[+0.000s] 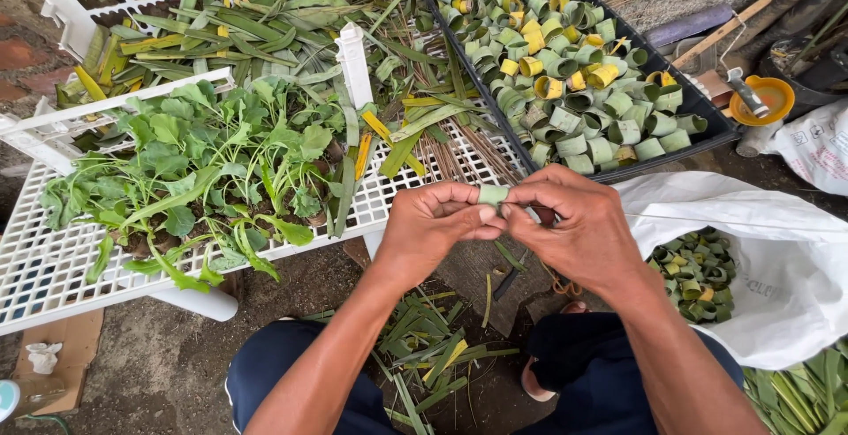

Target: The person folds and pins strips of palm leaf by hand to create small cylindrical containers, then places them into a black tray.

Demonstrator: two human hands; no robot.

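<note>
Here the left hand (433,223) and the right hand (579,227) meet in front of the person's knees, both pinched narrow on one small green leaf ring (493,194) held between thumbs and fingertips, above the dirt floor (159,364). Behind them a black tray (724,135) holds rows of finished leaf rings, and a white sack (777,249) at the right holds more. A white plastic rack (53,258) at the left carries leafy seedlings (203,161) and long leaf strips (230,33). The grip looks slight, on the ring's edges only, so the coil could spring open if either thumb eases, or slip down among the leaf scraps (424,347) below. Squeezing harder would likely crease or split the strip. Whether the end is tucked in cannot be told.
</note>
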